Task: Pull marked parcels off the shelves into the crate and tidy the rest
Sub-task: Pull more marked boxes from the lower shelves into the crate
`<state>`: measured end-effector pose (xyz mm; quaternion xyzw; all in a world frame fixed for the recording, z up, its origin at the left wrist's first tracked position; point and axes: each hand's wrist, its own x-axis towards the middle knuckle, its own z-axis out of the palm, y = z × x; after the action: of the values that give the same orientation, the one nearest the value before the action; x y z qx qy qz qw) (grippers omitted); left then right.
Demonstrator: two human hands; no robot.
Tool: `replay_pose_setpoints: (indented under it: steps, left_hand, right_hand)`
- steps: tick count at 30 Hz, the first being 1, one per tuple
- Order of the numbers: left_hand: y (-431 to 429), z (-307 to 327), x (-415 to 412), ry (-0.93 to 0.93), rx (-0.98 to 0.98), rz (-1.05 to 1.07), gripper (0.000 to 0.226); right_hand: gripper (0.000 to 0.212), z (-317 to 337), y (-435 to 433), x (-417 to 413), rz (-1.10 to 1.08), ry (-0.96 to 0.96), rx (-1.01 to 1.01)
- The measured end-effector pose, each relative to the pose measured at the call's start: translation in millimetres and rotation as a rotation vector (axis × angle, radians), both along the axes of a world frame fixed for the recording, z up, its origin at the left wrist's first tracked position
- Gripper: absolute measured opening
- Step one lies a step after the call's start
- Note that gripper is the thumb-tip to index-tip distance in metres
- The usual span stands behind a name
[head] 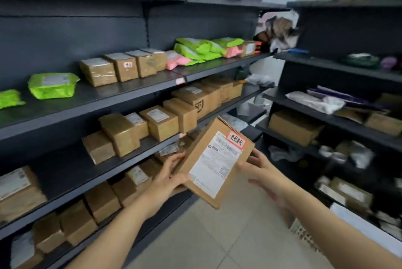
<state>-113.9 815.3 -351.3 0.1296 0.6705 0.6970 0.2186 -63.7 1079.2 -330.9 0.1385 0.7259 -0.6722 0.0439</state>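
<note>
Marked parcel [214, 163] held between dark shelves [130, 94] above pale tiled floor [217, 238].

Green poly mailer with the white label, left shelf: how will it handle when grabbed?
The green mailer looks wrinkled and puffy, so probably floppy and light. Its glossy film may be slippery. It lies flat on the shelf, so unlikely to roll.

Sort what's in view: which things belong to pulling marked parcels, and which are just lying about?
In the job: flat carton with red-edged sticker, gripped by left hand, right hand at its edge; shelf box with a similar sticker.
Lying about: green mailers, pink mailers, plain boxes, white bags.
</note>
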Motion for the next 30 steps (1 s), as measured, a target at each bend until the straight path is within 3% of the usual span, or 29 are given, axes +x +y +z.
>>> replay_pose_setpoints:
  steps: [4, 11, 17, 19, 23, 30]
  left_hand:
    - [80, 26, 14, 0.038, -0.033, -0.248, 0.069]
    - [212, 37, 15, 0.053, -0.007, -0.488, 0.065]
    - [342, 18, -18, -0.069, 0.112, -0.445, 0.112]
    - [391, 9, -37, -0.132, 0.131, -0.466, 0.108]
    - [485, -6, -68, -0.244, 0.115, -0.641, 0.068]
    - [617, -10, -119, -0.244, 0.131, -0.803, 0.070]
  right_hand:
    - [0.086, 24, 81, 51, -0.019, 0.056, -0.177]
    - [0.085, 31, 194, 120, -0.205, 0.038, -0.211]
    - [0.063, 25, 277, 122, -0.448, 0.085, -0.230]
    - [0.050, 23, 308, 114, -0.552, 0.089, -0.251]
    - [0.046, 25, 376, 85, -0.686, 0.111, -0.302]
    - [0.056, 10, 478, 55, -0.749, 0.051, -0.272]
